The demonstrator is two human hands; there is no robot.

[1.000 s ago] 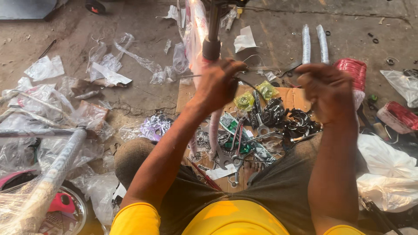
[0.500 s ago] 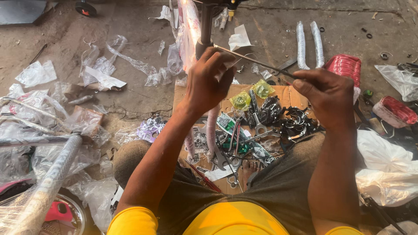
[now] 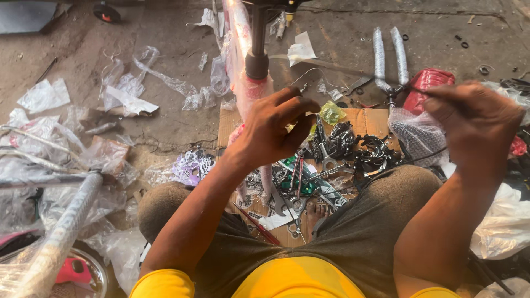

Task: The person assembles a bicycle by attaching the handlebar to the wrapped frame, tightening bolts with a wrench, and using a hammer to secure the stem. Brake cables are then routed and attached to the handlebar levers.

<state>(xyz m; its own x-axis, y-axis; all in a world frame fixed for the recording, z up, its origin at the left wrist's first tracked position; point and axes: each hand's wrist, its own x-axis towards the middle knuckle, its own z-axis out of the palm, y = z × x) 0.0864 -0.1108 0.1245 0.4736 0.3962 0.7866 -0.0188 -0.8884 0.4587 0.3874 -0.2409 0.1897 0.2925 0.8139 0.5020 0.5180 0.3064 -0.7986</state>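
Littered concrete floor (image 3: 165,127); thin cable (image 3: 331,69) runs sideways between pinching left hand (image 3: 276,132) and right hand (image 3: 475,118), above cardboard (image 3: 232,124).

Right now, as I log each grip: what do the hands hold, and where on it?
A thin cable runs between both: the left hand pinches one end, the right hand the other.

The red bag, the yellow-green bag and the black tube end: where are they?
red bag (image 3: 428,83), head view, upper middle.
yellow-green bag (image 3: 332,112), head view, centre.
black tube end (image 3: 256,65), head view, collar.
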